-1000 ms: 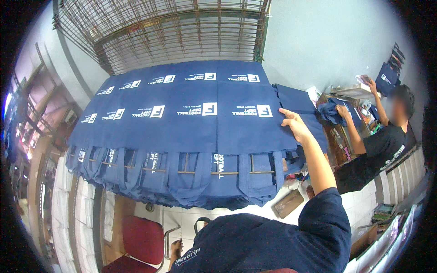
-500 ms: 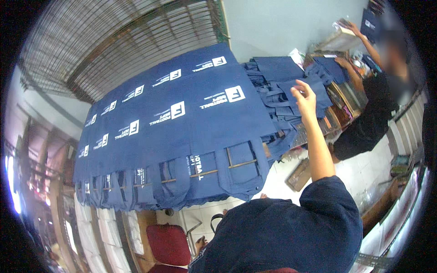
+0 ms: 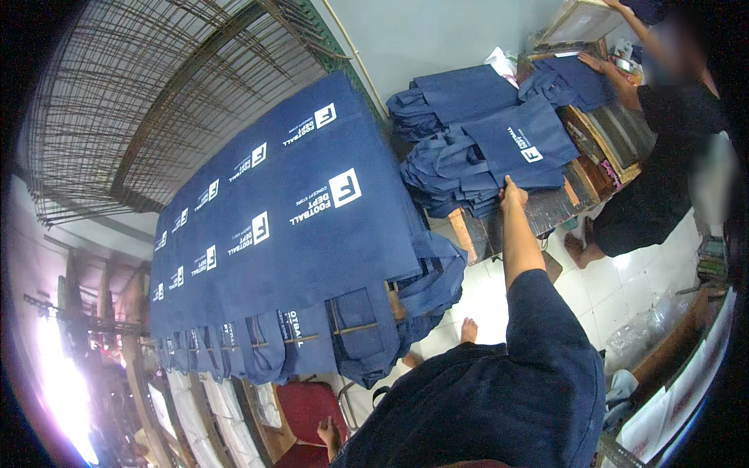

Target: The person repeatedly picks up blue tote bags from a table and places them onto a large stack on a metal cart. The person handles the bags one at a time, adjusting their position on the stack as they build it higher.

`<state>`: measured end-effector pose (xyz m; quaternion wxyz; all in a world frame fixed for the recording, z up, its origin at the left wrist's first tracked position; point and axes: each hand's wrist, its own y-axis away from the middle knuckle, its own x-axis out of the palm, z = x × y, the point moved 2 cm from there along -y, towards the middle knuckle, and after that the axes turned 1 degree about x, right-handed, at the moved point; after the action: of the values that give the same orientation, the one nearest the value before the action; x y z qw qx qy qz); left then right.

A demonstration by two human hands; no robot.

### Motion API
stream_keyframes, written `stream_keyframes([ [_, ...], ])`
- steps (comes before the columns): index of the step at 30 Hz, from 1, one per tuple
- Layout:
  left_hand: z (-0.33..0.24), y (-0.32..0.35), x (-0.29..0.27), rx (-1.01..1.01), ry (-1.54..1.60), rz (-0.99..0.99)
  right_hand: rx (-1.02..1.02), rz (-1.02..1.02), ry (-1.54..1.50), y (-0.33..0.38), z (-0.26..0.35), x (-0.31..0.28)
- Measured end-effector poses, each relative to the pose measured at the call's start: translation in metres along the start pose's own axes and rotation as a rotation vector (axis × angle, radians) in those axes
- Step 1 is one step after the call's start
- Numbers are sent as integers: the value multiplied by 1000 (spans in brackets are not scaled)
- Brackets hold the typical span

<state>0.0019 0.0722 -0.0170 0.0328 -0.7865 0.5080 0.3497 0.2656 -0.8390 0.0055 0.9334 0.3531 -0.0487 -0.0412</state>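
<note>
At the near edge of a pile of navy cloth tote bags, my right hand (image 3: 512, 196) pinches the edge of the top tote bag (image 3: 538, 144), which carries a white print. Its straps lie toward the left, over more folded bags (image 3: 445, 168). My left hand (image 3: 331, 434) hangs low beside a dark red chair (image 3: 308, 409), its fingers loosely curled with nothing visible in them. Left of the pile, rows of printed navy bags (image 3: 304, 226) lie overlapped on a wide rack, their straps hanging over the near side.
A co-worker in black (image 3: 675, 156) stands at the far right, one hand on navy cloth (image 3: 581, 86) by a wooden frame (image 3: 581, 23). A wire rack (image 3: 211, 86) rises at the back left. The dark worktable (image 3: 538, 214) has a wooden edge above white floor tiles (image 3: 593, 292).
My right hand has come down from above the pile onto the top bag's near edge, uncovering its print. The view has shifted, and the co-worker's raised arm now sits nearer the top edge.
</note>
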Motion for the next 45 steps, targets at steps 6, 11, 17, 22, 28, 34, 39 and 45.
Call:
stream_keyframes([
  [6,-107,35,-31,355,-22,-357,-143,-80,-44,-17,-18,-20],
  [11,-217,50,-63,613,-157,-800,263,251,-252,8,21,-35],
  [17,-524,136,-42,1187,-24,-566,112,855,-517,71,138,34],
  [22,-680,242,119,1698,-104,879,-189,1064,-550,175,255,31],
  [28,-745,278,249,873,15,1346,-563,1170,-591,325,280,-20],
  [34,-798,279,270,768,794,1115,-923,1083,-388,409,247,-81],
  [39,-805,255,201,900,804,973,-1289,1250,-268,449,176,-119],
  [45,-801,173,50,1115,709,1024,116,1818,-752,401,98,-171],
])
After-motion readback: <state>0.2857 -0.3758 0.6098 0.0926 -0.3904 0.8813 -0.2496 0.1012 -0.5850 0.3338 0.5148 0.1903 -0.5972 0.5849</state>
